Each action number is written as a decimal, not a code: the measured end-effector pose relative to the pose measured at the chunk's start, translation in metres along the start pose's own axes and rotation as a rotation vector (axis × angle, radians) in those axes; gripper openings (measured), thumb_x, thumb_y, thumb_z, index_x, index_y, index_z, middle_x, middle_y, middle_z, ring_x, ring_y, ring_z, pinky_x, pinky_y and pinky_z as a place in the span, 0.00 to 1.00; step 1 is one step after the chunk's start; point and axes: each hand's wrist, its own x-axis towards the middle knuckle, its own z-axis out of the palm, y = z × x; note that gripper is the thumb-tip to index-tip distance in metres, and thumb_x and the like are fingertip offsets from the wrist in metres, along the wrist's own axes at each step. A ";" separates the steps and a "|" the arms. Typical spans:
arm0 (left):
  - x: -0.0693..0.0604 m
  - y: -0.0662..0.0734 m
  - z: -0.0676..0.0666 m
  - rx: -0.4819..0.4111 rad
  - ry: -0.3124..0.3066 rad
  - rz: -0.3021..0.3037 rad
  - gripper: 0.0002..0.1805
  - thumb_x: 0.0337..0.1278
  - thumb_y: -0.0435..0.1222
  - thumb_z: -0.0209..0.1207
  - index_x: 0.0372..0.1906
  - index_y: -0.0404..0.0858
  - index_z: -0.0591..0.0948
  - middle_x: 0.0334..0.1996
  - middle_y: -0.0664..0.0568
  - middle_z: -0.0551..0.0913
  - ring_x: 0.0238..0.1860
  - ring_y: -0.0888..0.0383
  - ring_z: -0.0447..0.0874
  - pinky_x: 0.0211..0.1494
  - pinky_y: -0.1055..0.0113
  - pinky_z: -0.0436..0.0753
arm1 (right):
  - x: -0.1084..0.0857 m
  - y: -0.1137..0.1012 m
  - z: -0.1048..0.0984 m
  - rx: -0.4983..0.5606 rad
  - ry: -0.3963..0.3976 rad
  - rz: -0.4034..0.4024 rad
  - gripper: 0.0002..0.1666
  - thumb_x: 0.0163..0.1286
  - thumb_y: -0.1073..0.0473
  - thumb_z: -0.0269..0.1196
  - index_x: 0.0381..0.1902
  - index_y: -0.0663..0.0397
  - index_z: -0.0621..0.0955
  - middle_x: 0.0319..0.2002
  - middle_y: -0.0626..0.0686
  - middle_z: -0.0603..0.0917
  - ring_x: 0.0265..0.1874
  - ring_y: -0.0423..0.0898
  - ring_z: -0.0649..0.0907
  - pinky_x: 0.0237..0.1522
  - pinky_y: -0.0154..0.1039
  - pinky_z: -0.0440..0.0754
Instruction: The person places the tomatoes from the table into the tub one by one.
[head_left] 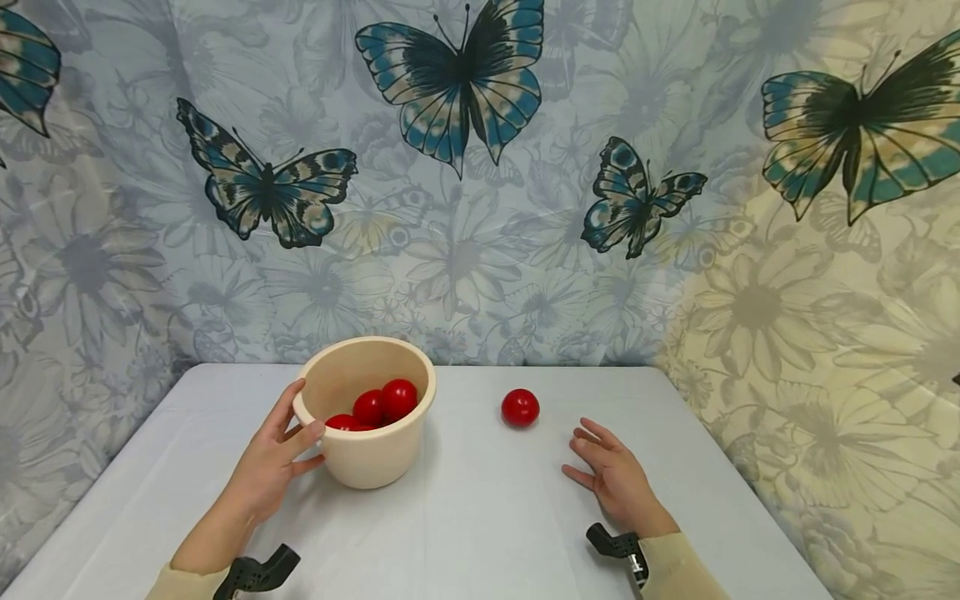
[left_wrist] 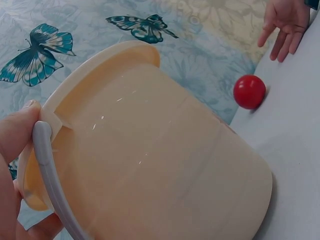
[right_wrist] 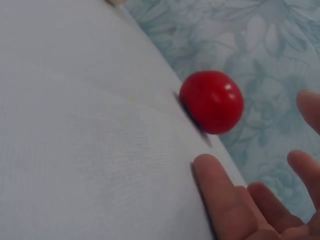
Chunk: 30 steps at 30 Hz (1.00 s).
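Note:
A cream plastic bucket (head_left: 375,454) stands on the table, holding glossy red balls (head_left: 400,398); three show above its near rim, and its bottom is hidden. My left hand (head_left: 266,467) holds the bucket's left rim, thumb on the near side. The left wrist view shows the thumb (left_wrist: 20,130) at the rim beside a grey handle (left_wrist: 52,175). Another red ball (head_left: 521,408), smooth and tomato-like, lies on the table right of the bucket. To its right is my right hand (head_left: 618,483), fingers spread and apart from the ball. The right wrist view shows the loose ball (right_wrist: 212,102) beyond the fingertips.
A white cloth covers the table (head_left: 480,533). Behind it and along both sides hangs a flowered fabric (head_left: 465,283) with large butterflies. A black wrist mount (head_left: 258,571) sits on the left forearm, and another mount (head_left: 615,543) on the right.

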 end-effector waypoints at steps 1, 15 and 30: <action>0.000 0.000 0.000 0.001 0.001 0.001 0.44 0.72 0.38 0.58 0.81 0.55 0.44 0.80 0.51 0.35 0.74 0.35 0.48 0.59 0.36 0.72 | 0.001 0.001 0.000 -0.002 -0.007 -0.008 0.39 0.74 0.67 0.58 0.78 0.55 0.57 0.74 0.61 0.56 0.70 0.57 0.62 0.55 0.56 0.78; 0.002 -0.001 0.000 0.006 0.008 0.002 0.45 0.71 0.39 0.59 0.81 0.55 0.45 0.80 0.50 0.36 0.74 0.35 0.49 0.58 0.36 0.72 | 0.025 0.010 0.017 0.012 -0.047 -0.085 0.37 0.75 0.69 0.56 0.78 0.56 0.58 0.76 0.60 0.53 0.72 0.58 0.59 0.54 0.56 0.79; 0.000 -0.001 0.000 0.002 0.009 0.001 0.46 0.71 0.39 0.59 0.81 0.55 0.44 0.80 0.50 0.35 0.74 0.34 0.49 0.58 0.36 0.72 | 0.052 0.019 0.041 -0.074 -0.079 -0.137 0.40 0.71 0.68 0.62 0.77 0.54 0.61 0.76 0.59 0.54 0.71 0.60 0.60 0.50 0.56 0.81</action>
